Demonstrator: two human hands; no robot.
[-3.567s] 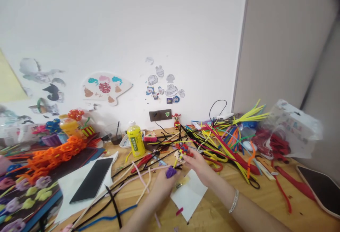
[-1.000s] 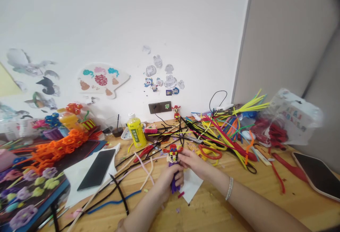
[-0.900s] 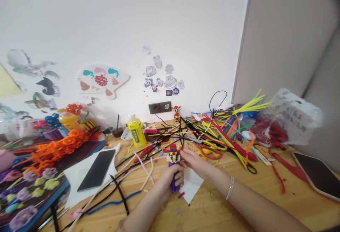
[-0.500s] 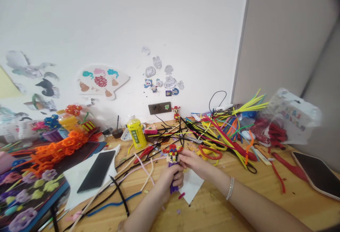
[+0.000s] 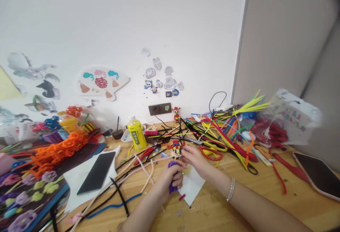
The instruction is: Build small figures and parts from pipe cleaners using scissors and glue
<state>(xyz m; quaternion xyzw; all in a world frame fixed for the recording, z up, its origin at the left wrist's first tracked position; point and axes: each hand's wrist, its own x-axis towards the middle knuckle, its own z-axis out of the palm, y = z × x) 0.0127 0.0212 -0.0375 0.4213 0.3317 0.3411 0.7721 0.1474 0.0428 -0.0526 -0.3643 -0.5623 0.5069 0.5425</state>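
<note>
My left hand (image 5: 171, 178) is wrapped round a fuzzy purple pipe-cleaner body (image 5: 172, 164), which stands upright in the fist. Just above it is a small doll's head (image 5: 176, 150) with a cream face and a red hat. The fingers of my right hand (image 5: 195, 159) are closed at the right side of this head. A narrow gap seems to part the head from the purple top; whether anything joins them I cannot tell. Under the hands lies a white sheet of paper (image 5: 192, 187).
A similar red-hatted doll (image 5: 175, 114) stands by the wall. Around the hands are a yellow drink bottle (image 5: 137, 133), red-handled pliers (image 5: 144, 155), orange-handled scissors (image 5: 211, 153), a phone (image 5: 97, 172), a tablet (image 5: 318, 172), loose pipe cleaners (image 5: 223, 129) and orange pipe-cleaner flowers (image 5: 58, 150).
The doll's head has shifted up and slightly right, away from the purple body, which now shows its top. My right fingers moved with the head; my left hand stayed put.
</note>
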